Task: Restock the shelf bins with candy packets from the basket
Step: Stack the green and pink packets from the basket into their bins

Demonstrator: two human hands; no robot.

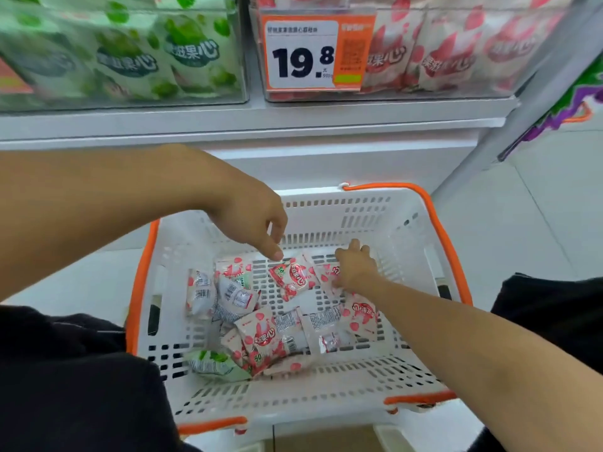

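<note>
A white basket (329, 396) with orange handles stands on the floor below the shelf. Several red-and-white candy packets (261, 337) and one green packet (215, 365) lie on its bottom. My left hand (257, 220) hangs over the basket, fingers loosely curled, its fingertip just above a red packet (293, 278); it holds nothing. My right hand (355, 269) reaches deep into the basket and its fingers curl on a red packet (328, 275) at the far right side. Above, a clear bin (456, 53) holds red packets and another bin (124, 60) holds green ones.
An orange price tag (316, 53) reading 19.8 hangs on the red bin's front. The white shelf edge (248, 125) juts out above the basket. Pale tiled floor (535, 203) lies to the right, with a grey upright post (522, 102) beside the shelf.
</note>
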